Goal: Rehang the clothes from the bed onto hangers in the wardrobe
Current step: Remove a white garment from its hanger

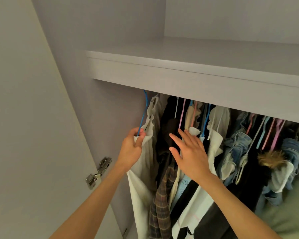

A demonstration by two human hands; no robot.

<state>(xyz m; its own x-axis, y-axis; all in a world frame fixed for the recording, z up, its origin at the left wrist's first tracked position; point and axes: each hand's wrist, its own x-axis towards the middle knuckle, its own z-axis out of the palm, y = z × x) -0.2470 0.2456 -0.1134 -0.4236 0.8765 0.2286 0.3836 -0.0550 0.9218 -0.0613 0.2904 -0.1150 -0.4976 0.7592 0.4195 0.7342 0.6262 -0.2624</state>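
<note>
While left hand (132, 145) pinches blue hanger (142, 116) carrying cream garment (149, 135), centre-left; right hand (188, 152) flat, fingers spread, parting hung clothes (171, 169). Hanging step; next: seat hook, rail hidden under shelf (197, 80).

You have no text, label, brand, number or sign to read anywhere in this view.
</note>
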